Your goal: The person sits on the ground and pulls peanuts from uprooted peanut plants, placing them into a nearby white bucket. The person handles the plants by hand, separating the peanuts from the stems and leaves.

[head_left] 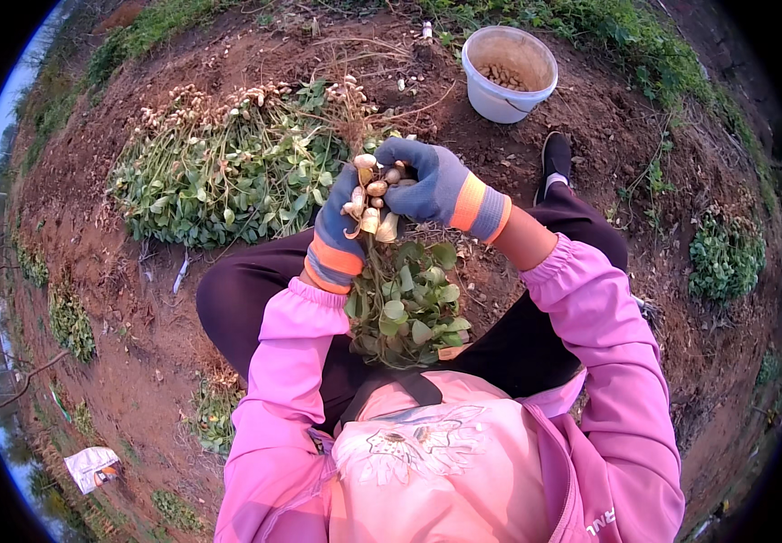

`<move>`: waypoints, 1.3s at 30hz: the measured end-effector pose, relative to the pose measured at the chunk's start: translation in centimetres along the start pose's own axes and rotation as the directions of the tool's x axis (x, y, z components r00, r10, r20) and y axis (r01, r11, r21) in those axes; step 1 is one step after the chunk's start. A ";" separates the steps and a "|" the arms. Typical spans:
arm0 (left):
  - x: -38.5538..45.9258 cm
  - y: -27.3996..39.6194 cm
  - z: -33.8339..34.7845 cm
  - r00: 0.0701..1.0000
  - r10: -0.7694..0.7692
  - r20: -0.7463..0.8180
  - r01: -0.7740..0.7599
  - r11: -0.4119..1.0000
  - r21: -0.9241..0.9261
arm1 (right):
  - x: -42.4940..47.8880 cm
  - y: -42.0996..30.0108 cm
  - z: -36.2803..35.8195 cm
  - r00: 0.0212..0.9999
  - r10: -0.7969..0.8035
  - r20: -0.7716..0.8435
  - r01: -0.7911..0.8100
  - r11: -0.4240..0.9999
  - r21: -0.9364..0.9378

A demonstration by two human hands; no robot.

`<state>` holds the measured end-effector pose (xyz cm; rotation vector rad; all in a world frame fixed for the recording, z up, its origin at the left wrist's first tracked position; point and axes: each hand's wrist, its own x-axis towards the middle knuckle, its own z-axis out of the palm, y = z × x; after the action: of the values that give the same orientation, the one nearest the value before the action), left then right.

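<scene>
Both hands wear grey work gloves with orange-striped cuffs. My left hand grips the stems of a peanut plant just below its cluster of pods. Its leaves hang toward my lap and its thin roots point away from me. At the same cluster, the curled fingers of my right hand close around some pale peanut pods. Several pods show between the two hands; those inside the right fingers are partly hidden.
A white bucket with peanut pods in its bottom stands on the soil ahead to the right. Pulled peanut plants lie piled at the left, pods facing away. A smaller plant bunch is far right. A white bag lies back left.
</scene>
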<state>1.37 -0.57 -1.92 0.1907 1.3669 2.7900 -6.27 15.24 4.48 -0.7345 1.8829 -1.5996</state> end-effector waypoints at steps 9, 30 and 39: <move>-0.5 -1.5 -1.8 1.000 -0.016 0.003 0.016 0.940 -0.340 | 0.3 0.3 -0.7 0.952 0.150 0.267 -0.257 0.865 0.432; 0.2 0.3 -0.6 0.954 -0.299 0.029 0.264 0.788 -0.557 | -0.1 -0.4 -0.2 0.981 0.116 0.158 -0.157 0.948 0.277; 0.3 1.2 1.3 0.989 0.076 0.128 -0.106 0.963 0.249 | -0.1 0.0 -0.1 0.967 0.148 0.209 -0.221 0.894 0.390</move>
<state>1.25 -0.24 -0.18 0.4270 1.7241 2.6132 -6.29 15.39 4.49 -0.4759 1.3795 -1.6717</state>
